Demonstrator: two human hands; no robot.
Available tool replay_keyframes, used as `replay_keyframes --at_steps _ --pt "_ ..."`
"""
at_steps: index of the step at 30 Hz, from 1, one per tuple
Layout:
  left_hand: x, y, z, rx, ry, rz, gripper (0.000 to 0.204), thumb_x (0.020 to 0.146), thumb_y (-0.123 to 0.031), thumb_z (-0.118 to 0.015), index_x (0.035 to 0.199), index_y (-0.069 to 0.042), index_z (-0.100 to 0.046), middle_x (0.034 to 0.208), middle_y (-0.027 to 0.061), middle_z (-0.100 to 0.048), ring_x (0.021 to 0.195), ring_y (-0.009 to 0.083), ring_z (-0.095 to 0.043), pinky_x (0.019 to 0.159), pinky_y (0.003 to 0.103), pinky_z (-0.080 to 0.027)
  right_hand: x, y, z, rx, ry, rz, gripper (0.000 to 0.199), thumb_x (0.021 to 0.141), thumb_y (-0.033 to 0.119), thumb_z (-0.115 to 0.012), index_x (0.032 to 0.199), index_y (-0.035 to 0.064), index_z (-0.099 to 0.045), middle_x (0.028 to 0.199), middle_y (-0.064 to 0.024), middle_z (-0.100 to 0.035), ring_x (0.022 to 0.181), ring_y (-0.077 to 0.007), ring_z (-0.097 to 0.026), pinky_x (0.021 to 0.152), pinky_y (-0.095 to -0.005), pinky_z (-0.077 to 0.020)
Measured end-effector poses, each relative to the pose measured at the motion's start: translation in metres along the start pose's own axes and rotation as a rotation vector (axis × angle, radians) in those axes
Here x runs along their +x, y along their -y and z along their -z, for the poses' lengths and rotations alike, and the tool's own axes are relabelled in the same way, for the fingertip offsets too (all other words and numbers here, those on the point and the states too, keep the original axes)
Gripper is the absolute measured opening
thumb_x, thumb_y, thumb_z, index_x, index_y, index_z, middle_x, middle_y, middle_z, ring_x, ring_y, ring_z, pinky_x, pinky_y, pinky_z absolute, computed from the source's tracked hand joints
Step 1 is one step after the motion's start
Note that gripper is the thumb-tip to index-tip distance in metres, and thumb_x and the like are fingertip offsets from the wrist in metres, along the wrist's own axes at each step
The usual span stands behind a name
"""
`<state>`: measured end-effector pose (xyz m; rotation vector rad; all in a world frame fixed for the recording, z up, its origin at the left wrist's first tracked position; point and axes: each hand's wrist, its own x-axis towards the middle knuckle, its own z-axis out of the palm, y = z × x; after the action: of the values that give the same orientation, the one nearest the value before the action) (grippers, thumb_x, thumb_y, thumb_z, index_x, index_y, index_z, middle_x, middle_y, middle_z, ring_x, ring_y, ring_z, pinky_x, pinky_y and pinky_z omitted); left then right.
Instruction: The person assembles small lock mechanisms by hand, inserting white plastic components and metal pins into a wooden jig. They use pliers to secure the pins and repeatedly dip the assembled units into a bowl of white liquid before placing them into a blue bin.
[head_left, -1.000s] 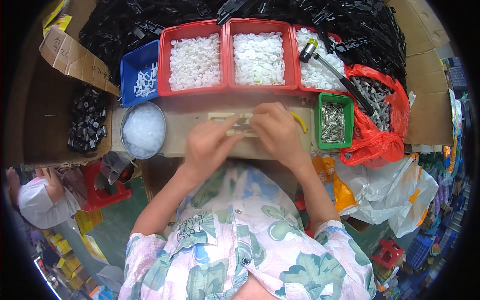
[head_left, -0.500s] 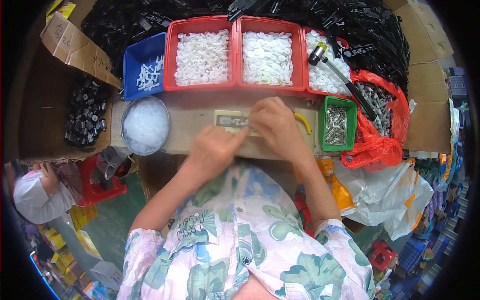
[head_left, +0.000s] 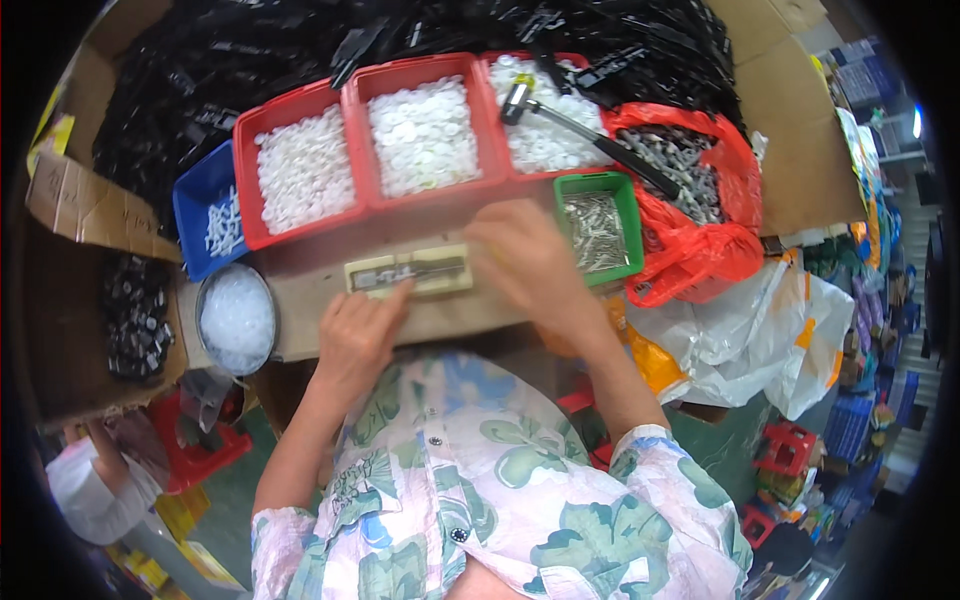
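Observation:
A cream rectangular block (head_left: 455, 284) with a long recess lies on the work surface. A dark strip-shaped part (head_left: 438, 267) sits in the recess, with small white pieces (head_left: 400, 272) at its left half. My left hand (head_left: 358, 335) is at the block's near edge, index finger stretched onto the white pieces, the other fingers curled and apparently holding nothing. Just past the block's right end is my right hand (head_left: 525, 262), smeared by motion; whether it holds anything is unclear. A green tray (head_left: 630, 225) of thin metal pins (head_left: 595, 232) stands close to its right.
Red bins (head_left: 360, 135) of white round pieces line the back, a black-handled hammer (head_left: 590, 135) lying across the right one. Left are a blue bin (head_left: 190, 215) and a bowl (head_left: 237, 318) of whitish, translucent material. A red bag (head_left: 735, 195) of grey parts sits right; black parts (head_left: 260, 45) heap behind.
The whole view has shifted and tilted. My right hand has moved off the block toward the green tray, uncovering the block's right half. My left index finger stays at the recess. The yellow curved handle no longer shows.

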<state>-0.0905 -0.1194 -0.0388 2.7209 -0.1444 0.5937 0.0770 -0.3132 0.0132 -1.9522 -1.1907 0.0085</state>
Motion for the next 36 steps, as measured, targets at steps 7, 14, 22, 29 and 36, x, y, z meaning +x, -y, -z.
replay_keyframes --at_steps 7,14,22,29,36 --pt "0.004 -0.003 -0.002 0.019 -0.031 -0.009 0.037 0.08 -0.008 -0.079 0.116 -0.006 -0.071 0.063 0.0042 -0.053 0.06 0.0212 -0.052 0.06 0.037 -0.04 -0.013 -0.056 0.121 -0.347 -0.286 -0.295 0.016 0.086 0.005 -0.069 0.1 -0.0008 -0.071 0.099 -0.0179 -0.067 0.096 -0.0346 -0.066 0.084 -0.0411 -0.0518" --pt "0.005 -0.007 0.002 -0.06 -0.01 0.037 0.033 0.082 -0.012 -0.077 0.115 -0.006 -0.071 0.067 0.0057 -0.059 0.063 0.0224 -0.056 0.063 0.038 -0.042 -0.017 -0.147 0.175 -0.913 -0.032 -0.411 0.015 0.085 0.002 -0.06 0.094 0.0042 -0.072 0.096 -0.0166 -0.066 0.099 -0.0364 -0.065 0.084 -0.0482 -0.0523" --pt "-0.002 0.016 0.058 -0.204 -0.104 0.196 0.031 0.081 -0.009 -0.076 0.112 -0.005 -0.072 0.068 0.0089 -0.061 0.062 0.0282 -0.06 0.062 0.04 -0.045 -0.037 -0.19 0.215 -0.697 0.207 -0.428 0.021 0.079 -0.001 -0.064 0.099 0.0018 -0.061 0.1 -0.0166 -0.058 0.1 -0.038 -0.06 0.086 -0.0455 -0.049" --pt "-0.013 0.091 0.101 -0.036 -0.255 0.483 0.02 0.081 -0.011 -0.078 0.097 0.001 -0.075 0.075 0.0146 -0.067 0.065 0.0242 -0.067 0.06 0.036 -0.051 -0.031 -0.184 0.213 -0.625 0.204 -0.392 0.019 0.08 -0.003 -0.067 0.096 -0.0007 -0.057 0.092 -0.016 -0.06 0.089 -0.0347 -0.061 0.08 -0.0432 -0.0487" --pt "0.013 0.187 0.089 0.125 -0.127 0.654 0.023 0.08 -0.02 -0.076 0.093 -0.001 -0.075 0.089 0.018 -0.068 0.088 0.0368 -0.067 0.08 0.046 -0.053 -0.023 -0.155 0.204 -0.513 0.105 -0.465 0.017 0.083 -0.005 -0.066 0.099 -0.0029 -0.061 0.083 -0.0134 -0.066 0.074 -0.0246 -0.063 0.074 -0.037 -0.0513"
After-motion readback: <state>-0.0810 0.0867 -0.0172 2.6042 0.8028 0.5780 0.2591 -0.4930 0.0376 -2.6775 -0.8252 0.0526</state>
